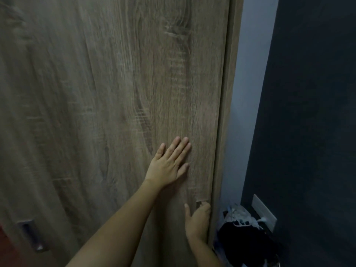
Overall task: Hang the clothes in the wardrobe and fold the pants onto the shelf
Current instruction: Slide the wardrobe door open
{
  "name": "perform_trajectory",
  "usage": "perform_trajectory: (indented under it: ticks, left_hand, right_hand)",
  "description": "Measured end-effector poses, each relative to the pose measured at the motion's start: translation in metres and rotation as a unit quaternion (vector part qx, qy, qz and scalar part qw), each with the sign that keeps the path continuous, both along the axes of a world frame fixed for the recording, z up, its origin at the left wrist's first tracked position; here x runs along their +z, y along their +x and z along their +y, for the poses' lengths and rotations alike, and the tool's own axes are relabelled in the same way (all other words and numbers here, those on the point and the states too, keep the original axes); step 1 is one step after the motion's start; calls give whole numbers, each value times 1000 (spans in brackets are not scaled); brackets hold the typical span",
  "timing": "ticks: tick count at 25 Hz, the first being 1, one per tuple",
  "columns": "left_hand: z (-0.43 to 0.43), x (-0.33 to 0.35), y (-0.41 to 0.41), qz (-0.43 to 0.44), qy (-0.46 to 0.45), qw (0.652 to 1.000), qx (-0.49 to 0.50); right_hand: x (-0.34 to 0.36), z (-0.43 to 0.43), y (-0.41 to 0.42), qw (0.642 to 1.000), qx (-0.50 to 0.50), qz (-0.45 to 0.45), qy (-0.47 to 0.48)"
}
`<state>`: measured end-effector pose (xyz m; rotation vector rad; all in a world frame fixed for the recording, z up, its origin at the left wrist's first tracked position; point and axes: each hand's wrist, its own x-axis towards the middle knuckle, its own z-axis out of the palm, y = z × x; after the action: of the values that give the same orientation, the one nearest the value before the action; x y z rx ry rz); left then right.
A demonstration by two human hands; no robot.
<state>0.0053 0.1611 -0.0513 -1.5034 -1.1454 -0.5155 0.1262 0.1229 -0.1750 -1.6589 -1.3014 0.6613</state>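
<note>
Wardrobe door (115,93), long axis upright, fills the view with its right edge closed against the frame (225,112), narrow room beyond before the dark wall (308,112); left hand (167,166) lies flat on it, fingers straight and together, while right hand (198,220) hooks curled fingers into the recessed handle (200,202).

Both arms are bare from the lower frame edge to the fingertips. The left forearm (119,224) is long and smooth, broad low down and narrowing to the wrist. The left hand (167,166) has slim fingers (178,149) with short, plain nails and faint knuckle ridges. Less of the right forearm (202,251) shows, and the right hand (198,222) has a rounded back and a short-nailed thumb, slightly blurred
</note>
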Motion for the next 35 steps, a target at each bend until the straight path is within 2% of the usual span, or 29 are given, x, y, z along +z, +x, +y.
perform_trajectory:
  ticks: [5,15,21,28,35]
  left_hand:
    - [1,0,-4,18,23,999,-13]
    - [-19,-1,-50,34,42,999,-7]
    - [-44,-1,-117,43,34,998,16]
    - [-87,-2,-216,32,23,999,30]
    - [-132,-9,-314,-3,24,998,51]
  right_hand:
    - [2,0,-13,998,-32,-12,-43]
    - [2,-15,-51,995,-5,-76,-70]
    - [2,-40,-116,991,-7,-105,-81]
    - [-1,-80,-206,994,33,-85,-64]
    - [5,-122,-303,994,79,-27,-74]
